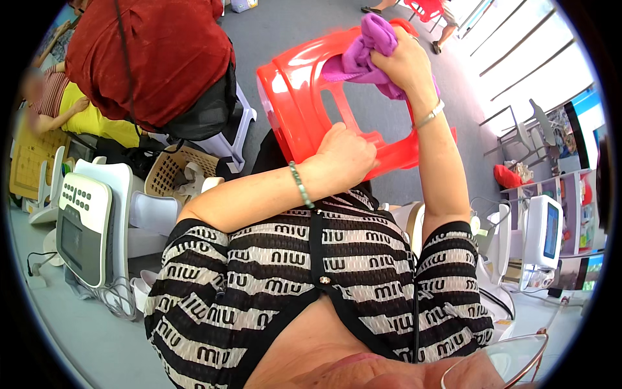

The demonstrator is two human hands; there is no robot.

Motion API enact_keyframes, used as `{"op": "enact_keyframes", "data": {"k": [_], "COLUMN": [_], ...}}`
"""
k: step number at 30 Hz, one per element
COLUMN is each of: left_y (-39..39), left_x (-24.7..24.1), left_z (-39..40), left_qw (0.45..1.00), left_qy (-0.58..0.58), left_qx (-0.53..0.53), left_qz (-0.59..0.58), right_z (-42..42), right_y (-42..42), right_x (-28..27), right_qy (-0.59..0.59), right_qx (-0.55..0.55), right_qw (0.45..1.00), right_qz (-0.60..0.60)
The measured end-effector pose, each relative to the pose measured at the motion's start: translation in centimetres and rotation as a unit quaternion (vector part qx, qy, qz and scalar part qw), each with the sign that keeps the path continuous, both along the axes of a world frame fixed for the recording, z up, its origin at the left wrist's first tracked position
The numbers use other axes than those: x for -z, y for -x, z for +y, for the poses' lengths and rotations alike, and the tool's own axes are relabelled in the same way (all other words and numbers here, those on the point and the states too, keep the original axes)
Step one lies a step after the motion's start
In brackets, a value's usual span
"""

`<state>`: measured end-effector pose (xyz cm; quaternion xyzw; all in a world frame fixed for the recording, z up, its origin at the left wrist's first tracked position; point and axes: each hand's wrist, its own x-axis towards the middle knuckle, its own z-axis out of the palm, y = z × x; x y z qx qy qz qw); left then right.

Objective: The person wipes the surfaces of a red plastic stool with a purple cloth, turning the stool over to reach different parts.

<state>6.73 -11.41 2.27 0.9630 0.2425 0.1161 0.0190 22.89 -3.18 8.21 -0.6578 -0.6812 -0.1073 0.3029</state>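
Observation:
A red plastic stool (301, 73) is tilted in front of my body, with its open underside frame and legs showing. My left hand (344, 154), below a green bead bracelet, grips the lower part of the stool's frame; its fingertips are partly hidden. In my right hand (407, 62), above a silver-coloured bracelet, a purple cloth (379, 36) is bunched. The cloth lies against the stool's far side, and some of it hangs through an opening and beside a leg.
To the left, a dark red covered bundle (155, 53) rests on a light plastic stool (245, 112), near a beige basket (163, 170). White devices (85, 228) stand at both sides. A person in yellow (92, 114) is at far left; another person's legs (444, 34) are at top right, near chairs.

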Motion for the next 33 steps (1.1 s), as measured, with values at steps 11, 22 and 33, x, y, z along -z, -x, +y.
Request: {"op": "enact_keyframes", "data": {"k": [11, 22, 33], "left_y": [6.5, 2.4, 2.6], "left_x": [-1.7, -0.4, -0.5], "left_z": [15.3, 7.4, 7.3], "left_qw": [0.911, 0.984, 0.98], "left_qy": [0.348, 0.055, 0.038], "left_qx": [-0.096, -0.042, 0.02], "left_qz": [-0.199, -0.165, -0.196], "right_z": [-6.9, -10.9, -8.4], "right_y": [-1.5, -4.0, 0.6], "right_x": [3.3, 13.7, 9.9], "right_qy": [-0.224, -0.276, -0.283], "right_qx": [-0.103, -0.028, -0.171], "right_qw": [0.968, 0.959, 0.94], "right_qz": [0.054, 0.062, 0.082]}}
